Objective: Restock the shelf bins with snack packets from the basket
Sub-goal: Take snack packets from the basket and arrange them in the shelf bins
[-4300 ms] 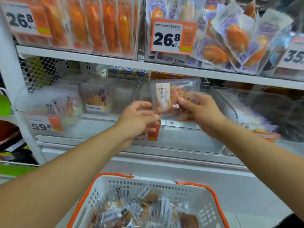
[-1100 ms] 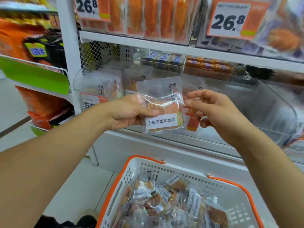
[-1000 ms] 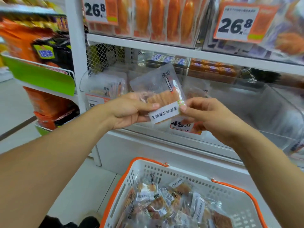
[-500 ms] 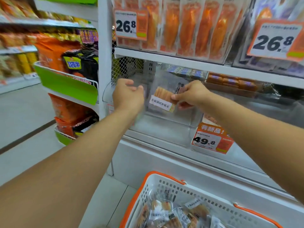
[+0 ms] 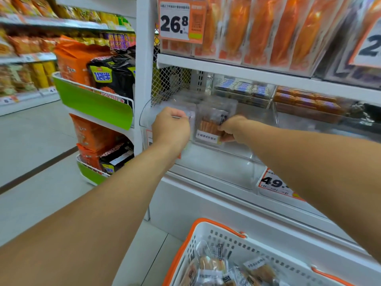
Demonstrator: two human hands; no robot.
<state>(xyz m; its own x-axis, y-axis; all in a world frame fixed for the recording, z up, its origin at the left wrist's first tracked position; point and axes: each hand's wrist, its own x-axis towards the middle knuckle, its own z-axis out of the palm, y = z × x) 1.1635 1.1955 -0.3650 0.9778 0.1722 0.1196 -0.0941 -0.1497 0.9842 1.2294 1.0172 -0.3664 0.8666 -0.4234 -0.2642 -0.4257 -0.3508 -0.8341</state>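
Snack packet [image 5: 210,129] upright inside clear shelf bin [image 5: 218,172], front of row of like packets. Right hand [image 5: 234,130] pinches its right edge, fingers curled onto it. Left hand [image 5: 171,126] curled round neighbouring packets [image 5: 190,118], steadying them. Judged: this packet nearly seated, release pending. Bin front part bare; basket [image 5: 208,236] below holds many packets, so much restocking left.

both arms outstretched, fingers curled

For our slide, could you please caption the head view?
Right hand sets a snack packet upright in the clear shelf bin; left hand steadies neighbouring packets.
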